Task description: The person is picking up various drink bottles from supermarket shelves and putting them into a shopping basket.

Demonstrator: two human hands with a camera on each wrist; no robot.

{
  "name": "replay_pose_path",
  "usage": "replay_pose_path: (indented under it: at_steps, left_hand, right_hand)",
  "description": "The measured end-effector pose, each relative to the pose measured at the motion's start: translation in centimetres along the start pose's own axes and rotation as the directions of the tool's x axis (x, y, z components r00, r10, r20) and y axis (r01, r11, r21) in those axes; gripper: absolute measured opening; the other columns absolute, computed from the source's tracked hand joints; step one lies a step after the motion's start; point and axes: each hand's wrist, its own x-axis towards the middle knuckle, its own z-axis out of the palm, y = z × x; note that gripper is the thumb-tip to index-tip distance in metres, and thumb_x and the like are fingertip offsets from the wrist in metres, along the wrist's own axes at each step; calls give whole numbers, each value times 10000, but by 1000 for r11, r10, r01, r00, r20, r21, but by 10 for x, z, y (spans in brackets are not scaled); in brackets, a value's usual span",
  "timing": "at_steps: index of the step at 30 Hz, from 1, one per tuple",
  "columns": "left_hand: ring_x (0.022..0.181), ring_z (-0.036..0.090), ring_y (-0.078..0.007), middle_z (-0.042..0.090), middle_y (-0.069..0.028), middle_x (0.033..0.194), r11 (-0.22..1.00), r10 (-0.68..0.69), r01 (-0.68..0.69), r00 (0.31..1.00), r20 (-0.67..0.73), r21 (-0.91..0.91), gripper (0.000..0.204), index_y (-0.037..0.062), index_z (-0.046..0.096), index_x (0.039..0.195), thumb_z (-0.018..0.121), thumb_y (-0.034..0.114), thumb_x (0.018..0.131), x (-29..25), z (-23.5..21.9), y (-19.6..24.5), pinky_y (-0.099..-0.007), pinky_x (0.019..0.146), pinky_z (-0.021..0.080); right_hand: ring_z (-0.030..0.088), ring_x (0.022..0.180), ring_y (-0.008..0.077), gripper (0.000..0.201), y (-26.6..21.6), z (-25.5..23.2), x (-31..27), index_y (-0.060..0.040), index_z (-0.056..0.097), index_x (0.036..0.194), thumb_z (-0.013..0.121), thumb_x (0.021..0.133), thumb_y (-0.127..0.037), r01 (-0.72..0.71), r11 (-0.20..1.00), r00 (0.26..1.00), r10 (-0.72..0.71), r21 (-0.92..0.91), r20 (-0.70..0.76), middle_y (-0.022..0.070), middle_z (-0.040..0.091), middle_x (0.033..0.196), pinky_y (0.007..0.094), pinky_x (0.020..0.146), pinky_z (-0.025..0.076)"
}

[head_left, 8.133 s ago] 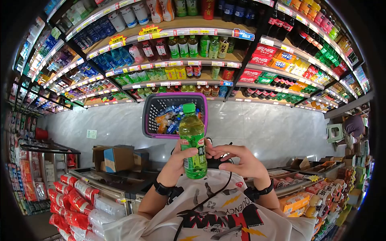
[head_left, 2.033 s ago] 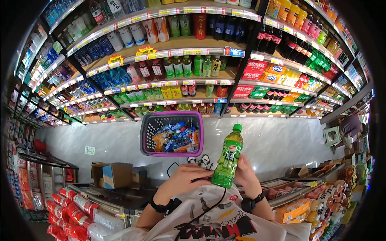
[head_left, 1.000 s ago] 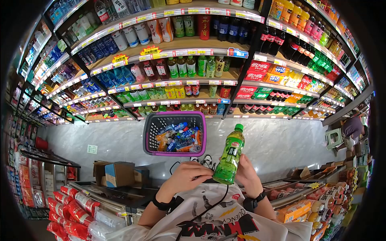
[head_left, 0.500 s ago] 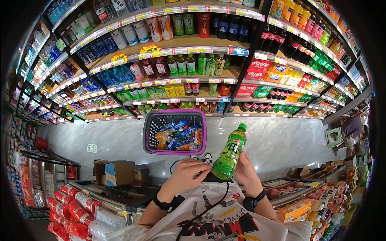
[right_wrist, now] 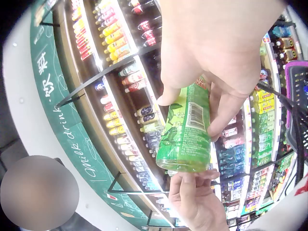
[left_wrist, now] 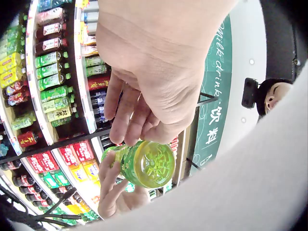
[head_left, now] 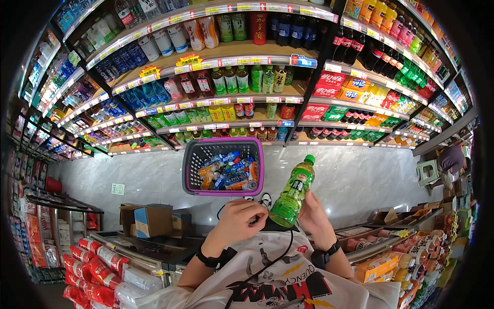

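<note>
My right hand (head_left: 307, 208) grips a green tea bottle (head_left: 294, 193) low on its body. The bottle leans to the right with its green cap (head_left: 309, 159) uppermost. In the right wrist view the thumb and fingers wrap the label of the bottle (right_wrist: 185, 134). My left hand (head_left: 241, 220) sits just left of the bottle's base, and its loose fingers (left_wrist: 126, 126) touch the rim of the ribbed bottom (left_wrist: 148, 163); it holds nothing. A grey shopping basket with a purple rim (head_left: 222, 140) stands on the floor in front of me, holding several packaged drinks.
Drink shelves (head_left: 242, 62) fill the wall ahead and run along both sides. Cardboard boxes (head_left: 146, 220) lie on the floor at left, and red bottle packs (head_left: 90, 257) are stacked below them. A person (head_left: 453, 159) crouches beside a stool (head_left: 427, 172) at far right.
The bottle has passed from my left hand to my right. Over the last second it leaned a little further right and dropped slightly. The left hand stayed by its base.
</note>
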Motion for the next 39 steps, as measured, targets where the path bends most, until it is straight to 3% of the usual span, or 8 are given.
replay_pose_path:
  at_steps: [2,7,12,39]
  left_hand:
    - [672,674,-240,698,-40,777,1000,-5,5,1000,3,4,138,69,673,820,729,-4,718,0,0,0,-322,639,528]
    - [675,674,-241,693,-42,773,1000,-15,15,1000,-1,1,141,69,672,823,728,-3,714,-2,2,-2,-325,639,529]
    - [706,690,-250,703,-79,803,991,-69,73,997,36,-113,124,42,701,882,744,-7,776,-2,0,-1,-328,648,539]
    - [697,685,-258,698,-89,796,996,-28,30,999,25,-86,113,32,694,895,735,-6,797,-7,0,-7,-329,643,533]
  right_hand:
    - [617,1225,308,668,2,-5,1,1,435,1417,644,973,-451,-6,999,1000,5,-39,-27,176,610,1325,461,1043,509]
    - [619,1220,309,670,3,-2,-1,1,440,1416,646,970,-455,7,1000,1000,-7,-30,-27,178,615,1320,463,1044,507]
    - [620,1218,308,672,1,-2,-1,-1,444,1415,642,970,-463,11,999,1000,-11,-30,-14,176,619,1317,463,1040,509]
    - [627,1209,294,627,0,4,-1,-4,471,1390,638,979,-446,-12,998,1000,10,-66,-26,159,632,1300,450,1038,508]
